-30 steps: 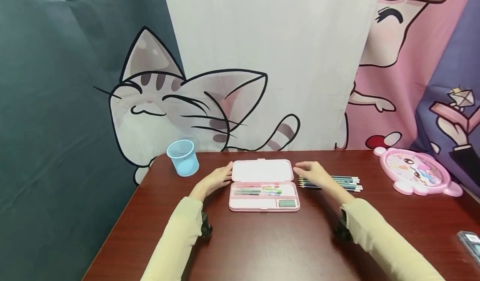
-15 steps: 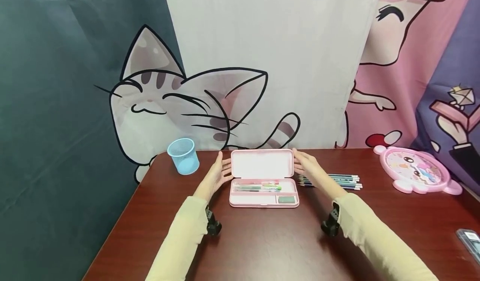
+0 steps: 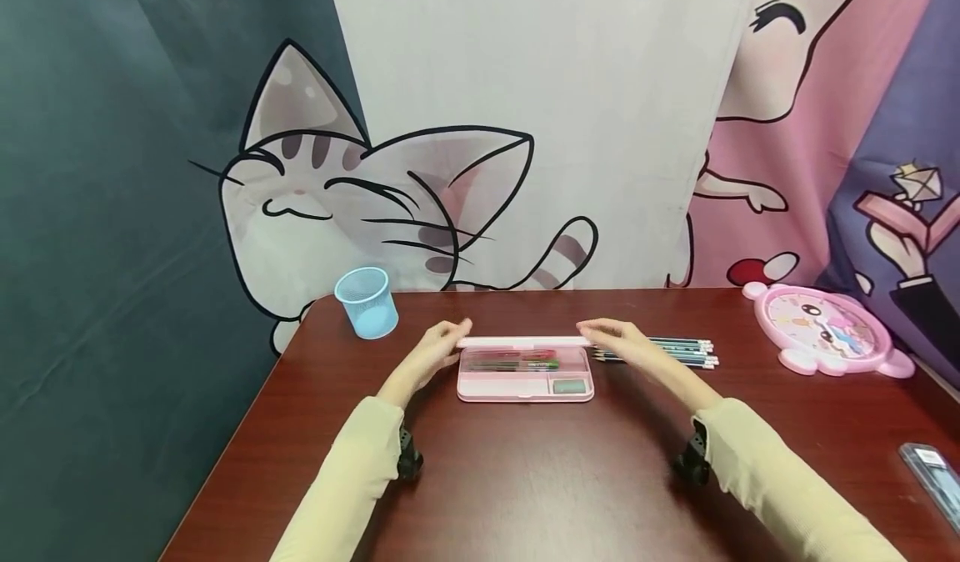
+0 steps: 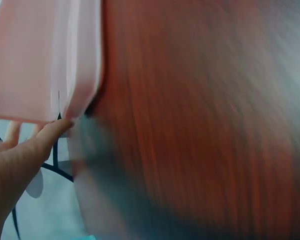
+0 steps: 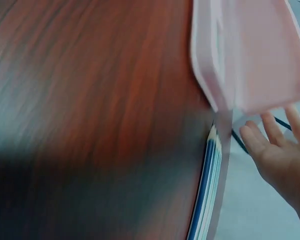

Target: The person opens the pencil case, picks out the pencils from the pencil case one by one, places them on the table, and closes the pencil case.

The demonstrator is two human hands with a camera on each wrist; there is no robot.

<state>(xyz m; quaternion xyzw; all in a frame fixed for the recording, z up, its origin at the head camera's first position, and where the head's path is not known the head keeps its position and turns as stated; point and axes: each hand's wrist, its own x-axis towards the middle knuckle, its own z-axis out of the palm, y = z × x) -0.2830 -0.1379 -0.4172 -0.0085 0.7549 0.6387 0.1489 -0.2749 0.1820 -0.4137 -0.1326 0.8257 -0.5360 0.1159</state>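
Observation:
A pink pencil case [image 3: 502,389] lies on the table, its lid [image 3: 525,342] raised at the back and seen almost edge-on. Inside are several pens [image 3: 510,365] and a grey-green block [image 3: 569,386] in the small front-right compartment. My left hand [image 3: 426,355] is at the lid's left end; in the left wrist view the thumb [image 4: 52,132] is extended by the case's corner and the fingers reach behind the lid. At the other end, my right hand [image 3: 626,343] has its extended fingertips [image 5: 267,118] against the lid's edge.
Several pencils [image 3: 686,352] lie right of the case, under the right forearm. A blue mesh cup [image 3: 367,303] stands at the back left. On the right are a pink cartoon-shaped clock [image 3: 825,330] and a flat packaged item [image 3: 933,474]. A printed curtain [image 3: 480,87] hangs behind.
Both hands rose with the lid from its laid-back position, then came forward and down. The lid has swung past facing me to nearly edge-on. The pens and pencils stay where they were.

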